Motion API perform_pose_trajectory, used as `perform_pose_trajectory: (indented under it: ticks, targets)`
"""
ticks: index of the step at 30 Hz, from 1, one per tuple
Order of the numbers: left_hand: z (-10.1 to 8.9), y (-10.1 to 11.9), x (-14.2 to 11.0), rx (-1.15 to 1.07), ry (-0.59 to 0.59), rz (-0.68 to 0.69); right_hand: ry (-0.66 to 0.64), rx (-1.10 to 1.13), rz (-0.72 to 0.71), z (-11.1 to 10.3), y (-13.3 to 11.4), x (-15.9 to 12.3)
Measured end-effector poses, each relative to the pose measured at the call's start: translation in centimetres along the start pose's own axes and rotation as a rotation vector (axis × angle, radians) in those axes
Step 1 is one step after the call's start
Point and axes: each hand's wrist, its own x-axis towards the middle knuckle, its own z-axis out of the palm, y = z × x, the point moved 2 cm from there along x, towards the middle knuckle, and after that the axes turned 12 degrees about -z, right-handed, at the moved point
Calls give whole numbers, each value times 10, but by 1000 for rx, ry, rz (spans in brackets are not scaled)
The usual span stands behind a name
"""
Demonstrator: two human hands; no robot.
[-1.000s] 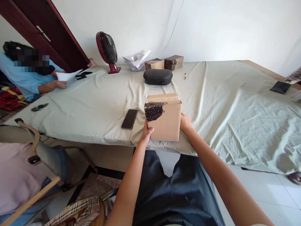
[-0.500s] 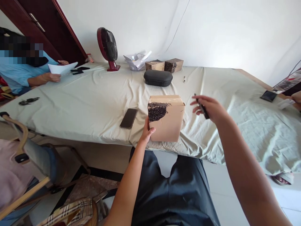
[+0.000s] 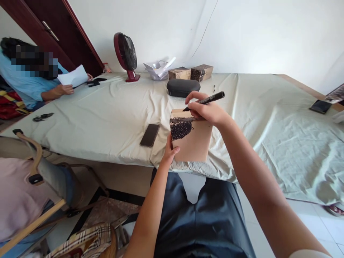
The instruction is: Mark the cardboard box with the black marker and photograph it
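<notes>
A brown cardboard box (image 3: pixel 192 145) stands near the table's front edge, with dense black scribble on its upper left front and along its top edge. My left hand (image 3: pixel 170 152) grips the box's lower left side, thumb on the front face and the other fingers mostly hidden behind it. Above the box top, my right hand (image 3: pixel 208 109) pinches a black marker (image 3: pixel 212 98). Its tip points down and left at the top face; whether it touches the cardboard I cannot tell.
Left of the box lies a phone (image 3: pixel 149 135). Behind it sit a black case (image 3: pixel 183 87), scribbled boxes (image 3: pixel 202 73), a plastic basket (image 3: pixel 157 72) and a fan (image 3: pixel 126 53). A person in blue (image 3: pixel 27 82) holds paper at the left. A chair (image 3: pixel 53 172) stands at the lower left.
My right hand has moved left with the marker, from beside the box to over its top, and the marker has turned tip-down. My left hand keeps its hold on the box.
</notes>
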Motion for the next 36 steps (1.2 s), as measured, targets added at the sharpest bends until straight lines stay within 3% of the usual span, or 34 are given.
perform_pose_trajectory:
  ticks: [4,9,11,14,15,17,20,23,25,30,32,36]
  targets:
    - [0,0,0,31,-15,-9,-134,-48,14,-5,-3,-7]
    - [-2,-2,-1,53,3,6,-130,-141,-27,0,-3,-6]
    - [-3,-4,0,45,7,4,-17,-120,-81,-2,-1,-7]
    - [-3,-4,2,33,17,6,355,-78,-217,-20,9,-20]
    - [-4,-4,3,29,41,16,475,-72,-246,-28,16,-28]
    - [-6,-2,4,19,134,58,579,-41,-240,-43,36,-49]
    - [-10,2,3,-7,301,113,533,184,-47,-54,80,-85]
    - [-10,4,2,-15,362,100,502,323,184,-51,129,-119]
    - [-9,6,1,2,348,98,486,121,252,-49,155,-137]
    - [-3,11,0,44,305,134,190,-873,356,-48,180,-157]
    - [-2,13,0,53,302,139,95,-1045,365,-48,180,-157]
    - [-1,15,0,48,287,147,38,-1134,389,-43,179,-147]
